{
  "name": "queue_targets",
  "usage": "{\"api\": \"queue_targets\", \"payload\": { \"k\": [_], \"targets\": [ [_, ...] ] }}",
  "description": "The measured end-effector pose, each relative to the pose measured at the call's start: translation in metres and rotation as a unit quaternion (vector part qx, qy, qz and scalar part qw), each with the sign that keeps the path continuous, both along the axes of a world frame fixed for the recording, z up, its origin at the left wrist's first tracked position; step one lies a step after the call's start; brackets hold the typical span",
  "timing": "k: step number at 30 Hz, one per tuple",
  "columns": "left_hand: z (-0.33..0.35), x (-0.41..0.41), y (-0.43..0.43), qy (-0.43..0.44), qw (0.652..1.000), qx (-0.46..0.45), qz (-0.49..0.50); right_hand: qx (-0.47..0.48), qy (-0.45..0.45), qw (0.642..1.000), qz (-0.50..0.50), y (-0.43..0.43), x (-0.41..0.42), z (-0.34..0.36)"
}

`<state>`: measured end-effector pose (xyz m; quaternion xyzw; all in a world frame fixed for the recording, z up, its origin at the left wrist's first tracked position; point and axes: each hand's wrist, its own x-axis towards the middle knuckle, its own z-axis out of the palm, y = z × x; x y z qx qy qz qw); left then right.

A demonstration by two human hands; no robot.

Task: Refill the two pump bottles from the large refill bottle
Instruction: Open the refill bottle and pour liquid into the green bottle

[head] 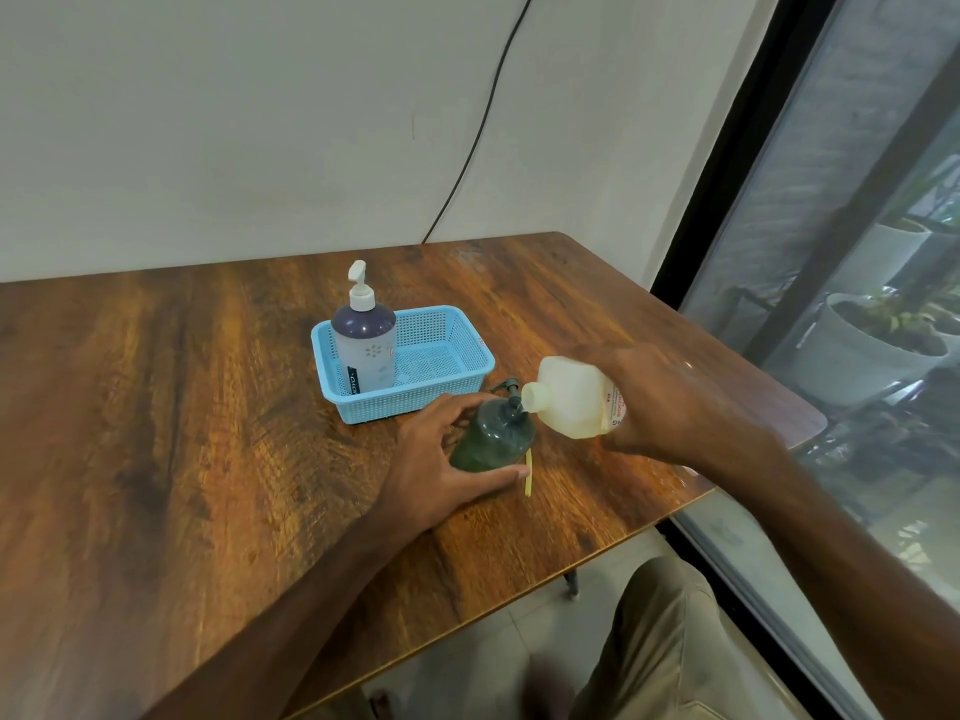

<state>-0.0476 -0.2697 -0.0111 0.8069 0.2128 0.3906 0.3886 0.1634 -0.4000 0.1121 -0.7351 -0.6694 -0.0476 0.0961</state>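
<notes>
A dark green bottle [493,433] stands on the wooden table [208,407], and my left hand [441,459] grips its base. My right hand [670,402] holds the large pale refill bottle [569,397] tipped sideways, its open neck right over the green bottle's mouth. A dark pump head [506,385] lies on the table just behind the green bottle. A second pump bottle [363,345], purple-grey with a white pump, stands upright in the left end of a blue basket [457,350].
A thin yellowish strip [529,472] lies on the table beside the green bottle. The table's right edge is close to my right forearm, with a window [857,252] beyond. A black cable [483,127] runs down the wall behind.
</notes>
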Motion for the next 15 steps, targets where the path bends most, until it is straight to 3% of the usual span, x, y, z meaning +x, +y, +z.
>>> {"api": "queue_targets", "payload": {
  "k": [15],
  "targets": [
    [0.0000, -0.0002, 0.0009, -0.015, 1.000, -0.001, -0.011, 0.010, 0.007, 1.000, 0.018, 0.0025, 0.0018, -0.0001]
  ]
}}
